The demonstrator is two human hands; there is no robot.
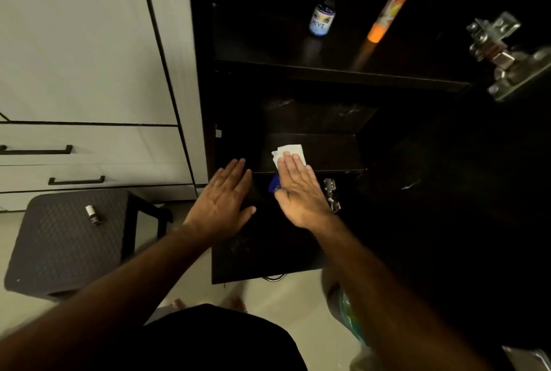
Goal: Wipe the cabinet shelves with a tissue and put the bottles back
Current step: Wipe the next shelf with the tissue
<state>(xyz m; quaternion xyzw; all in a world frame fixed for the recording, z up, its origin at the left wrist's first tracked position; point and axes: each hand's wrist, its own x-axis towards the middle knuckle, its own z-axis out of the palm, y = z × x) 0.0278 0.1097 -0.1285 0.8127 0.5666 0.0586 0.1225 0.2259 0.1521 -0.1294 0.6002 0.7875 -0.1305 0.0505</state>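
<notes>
A dark open cabinet fills the middle and right of the view. My right hand [301, 188] lies flat with straight fingers, pressing a white tissue [293, 150] onto the lower dark shelf [331, 150]. My left hand [223, 196] is stretched out open beside it, at the shelf's left front edge, holding nothing. On the upper shelf [343, 74] stand a small dark bottle with a blue label [322, 18] and a tall orange tube [390, 8]. A small bottle [94, 215] lies on a dark stool at the left. Something blue [274, 185] shows just under my right hand.
The dark woven stool [68, 248] stands on the pale floor at lower left. White drawers with black handles [98, 144] lie left of the cabinet. Metal hinges [495, 45] sit on the open cabinet door at upper right. A greenish bag [351, 317] lies on the floor.
</notes>
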